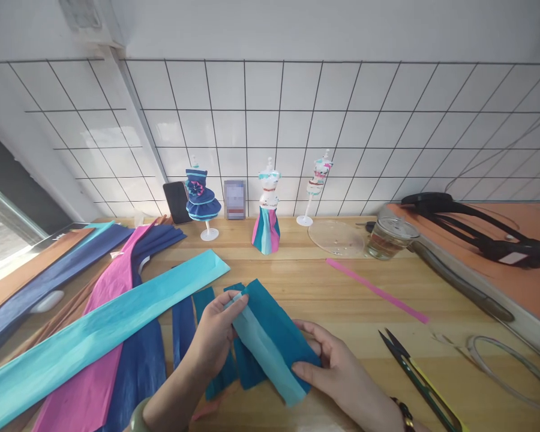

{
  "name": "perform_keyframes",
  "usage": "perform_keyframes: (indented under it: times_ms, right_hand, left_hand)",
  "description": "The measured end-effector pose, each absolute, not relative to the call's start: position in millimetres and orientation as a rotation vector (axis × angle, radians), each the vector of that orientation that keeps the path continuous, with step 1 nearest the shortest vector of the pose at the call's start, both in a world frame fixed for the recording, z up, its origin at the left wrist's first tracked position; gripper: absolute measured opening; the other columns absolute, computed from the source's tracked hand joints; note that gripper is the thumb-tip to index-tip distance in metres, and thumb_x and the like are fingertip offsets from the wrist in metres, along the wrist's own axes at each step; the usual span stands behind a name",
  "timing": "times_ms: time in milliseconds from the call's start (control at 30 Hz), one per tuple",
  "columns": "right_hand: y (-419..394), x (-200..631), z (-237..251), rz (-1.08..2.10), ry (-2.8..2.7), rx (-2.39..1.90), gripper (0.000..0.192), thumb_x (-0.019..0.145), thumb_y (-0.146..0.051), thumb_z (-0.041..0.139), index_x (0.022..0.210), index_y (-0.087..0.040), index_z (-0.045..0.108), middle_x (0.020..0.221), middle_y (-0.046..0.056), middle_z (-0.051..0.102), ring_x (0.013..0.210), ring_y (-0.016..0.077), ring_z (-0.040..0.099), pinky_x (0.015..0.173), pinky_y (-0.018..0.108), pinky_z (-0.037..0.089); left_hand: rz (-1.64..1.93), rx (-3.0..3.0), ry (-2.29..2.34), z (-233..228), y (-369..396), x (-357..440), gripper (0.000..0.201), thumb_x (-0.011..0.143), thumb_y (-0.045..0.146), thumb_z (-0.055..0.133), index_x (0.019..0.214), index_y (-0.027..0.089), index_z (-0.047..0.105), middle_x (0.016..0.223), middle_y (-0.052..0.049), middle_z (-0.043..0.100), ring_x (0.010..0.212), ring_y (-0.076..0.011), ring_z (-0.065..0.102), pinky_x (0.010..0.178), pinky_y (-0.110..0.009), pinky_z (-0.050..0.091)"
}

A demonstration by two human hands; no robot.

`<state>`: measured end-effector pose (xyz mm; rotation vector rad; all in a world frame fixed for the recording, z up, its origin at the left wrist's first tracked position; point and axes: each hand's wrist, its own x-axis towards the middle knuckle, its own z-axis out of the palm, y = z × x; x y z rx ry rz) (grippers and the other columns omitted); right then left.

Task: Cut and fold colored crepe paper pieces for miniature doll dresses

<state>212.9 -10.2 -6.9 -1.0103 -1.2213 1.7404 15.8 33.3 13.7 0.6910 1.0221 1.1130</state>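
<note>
left hand (218,330) pinching a pale blue strip (270,354) against a teal piece (283,318), right-hand fingers (312,375) gripping the teal's lower end, snips (420,384) chilling off right

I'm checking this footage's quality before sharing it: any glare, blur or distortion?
Head view: tile lines on the wall splay toward the sides, like wide-angle distortion; pale glare patches on the left tiles; bright opening at far left washed out; small upright screen pixelated, unreadable; left hand, right hand and teal strip fairly sharp.
</note>
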Motion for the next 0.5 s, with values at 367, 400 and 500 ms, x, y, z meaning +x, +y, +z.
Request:
perform_keyframes:
  times_ms: [367, 400, 500]
  right_hand:
    - [-2.5, 224.4, -0.6, 1.634, -1.032, -1.205, 0.058, 0.069, -0.043, 0.069, 0.117, -0.018, 0.047, 0.065, -0.004, 0.060, 0.060, 0.0125, 0.058, 0.058, 0.025, 0.045]
    - [-2.6, 224.0, -1.1, 1.657, -1.022, -1.181, 0.060, 0.067, -0.042, 0.071, 0.117, -0.019, 0.046, 0.069, -0.003, 0.061, 0.063, 0.0134, 0.059, 0.060, 0.026, 0.046]
    - [-2.8, 222.2, -4.3, 1.675, -1.070, -1.140, 0.069, 0.061, -0.041, 0.076, 0.119, -0.020, 0.045, 0.080, 0.002, 0.065, 0.077, 0.0184, 0.062, 0.069, 0.032, 0.049]
  left_hand:
    - [1.180, 0.647, 1.033, 16.8, 33.6, 15.7, 0.026, 0.064, 0.035, 0.073, 0.073, 0.015, 0.059, 0.060, 0.002, 0.059, 0.052, -0.0098, 0.053, 0.051, -0.021, 0.045]
    - [1.192, 0.641, 1.041, 16.9, 33.8, 16.1, 0.026, 0.064, 0.035, 0.073, 0.072, 0.015, 0.059, 0.060, 0.002, 0.059, 0.052, -0.0099, 0.053, 0.051, -0.021, 0.045]
    - [1.218, 0.639, 1.050, 16.9, 33.5, 17.1, 0.027, 0.063, 0.036, 0.073, 0.071, 0.015, 0.059, 0.060, 0.002, 0.059, 0.053, -0.0100, 0.053, 0.052, -0.020, 0.045]
